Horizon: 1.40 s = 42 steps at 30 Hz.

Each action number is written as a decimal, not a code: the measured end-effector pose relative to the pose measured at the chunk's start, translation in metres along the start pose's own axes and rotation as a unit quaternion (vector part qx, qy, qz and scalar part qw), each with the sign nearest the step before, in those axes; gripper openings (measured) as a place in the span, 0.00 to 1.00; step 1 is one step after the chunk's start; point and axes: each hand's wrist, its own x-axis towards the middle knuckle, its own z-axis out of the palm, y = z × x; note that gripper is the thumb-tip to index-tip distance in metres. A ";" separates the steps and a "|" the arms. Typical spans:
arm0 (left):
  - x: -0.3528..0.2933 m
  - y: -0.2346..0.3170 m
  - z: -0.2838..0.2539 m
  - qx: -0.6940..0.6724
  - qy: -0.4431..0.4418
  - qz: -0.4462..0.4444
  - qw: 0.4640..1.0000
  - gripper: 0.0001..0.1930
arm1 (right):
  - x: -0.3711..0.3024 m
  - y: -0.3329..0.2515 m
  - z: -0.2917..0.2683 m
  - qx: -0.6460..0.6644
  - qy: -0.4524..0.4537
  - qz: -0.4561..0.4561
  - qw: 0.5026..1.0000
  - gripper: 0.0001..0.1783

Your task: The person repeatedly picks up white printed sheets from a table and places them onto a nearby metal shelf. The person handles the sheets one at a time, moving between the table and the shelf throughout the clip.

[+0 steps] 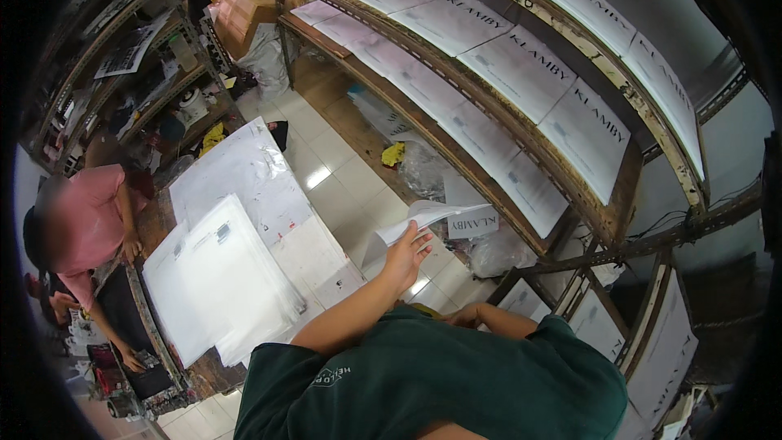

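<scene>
My left hand [409, 254] is raised in front of me, its fingers closed on a thin white sheet [389, 233]. The sheet curls and stretches away to the right, toward the shelf edge. Close to my green shirt, my right hand [463, 316] is partly covered by my body, so its fingers do not show. To the left, a stack of white printed sheets [220, 277] lies on a stained white table [314, 248]. On the right, rows of similar printed sheets [521, 61] lie flat on tiered rack shelves [570, 187].
At the far left a person in a pink shirt [94, 208] works beside a dark framed screen [142, 334]. Cardboard boxes [240, 12] stand at the back. Crumpled clear plastic [498, 257] lies below the rack, near a yellow scrap [393, 154]. Tiled floor [346, 183] runs between table and rack.
</scene>
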 end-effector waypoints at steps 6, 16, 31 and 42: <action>-0.013 -0.013 -0.010 0.034 0.018 -0.040 0.998 0.15 | -0.036 -0.106 0.045 0.222 0.295 -0.459 0.808 0.28; -0.057 -0.032 -0.052 0.204 -0.047 -0.088 0.974 0.23 | -0.030 -0.149 0.079 0.369 0.452 -0.541 0.606 0.14; -0.182 0.066 -0.188 -0.036 0.161 0.180 0.970 0.23 | -0.060 -0.193 0.016 0.268 0.538 -0.526 0.602 0.11; -0.195 0.106 -0.302 -0.217 0.239 0.458 0.828 0.29 | -0.051 -0.241 0.056 0.237 0.528 -0.532 0.618 0.15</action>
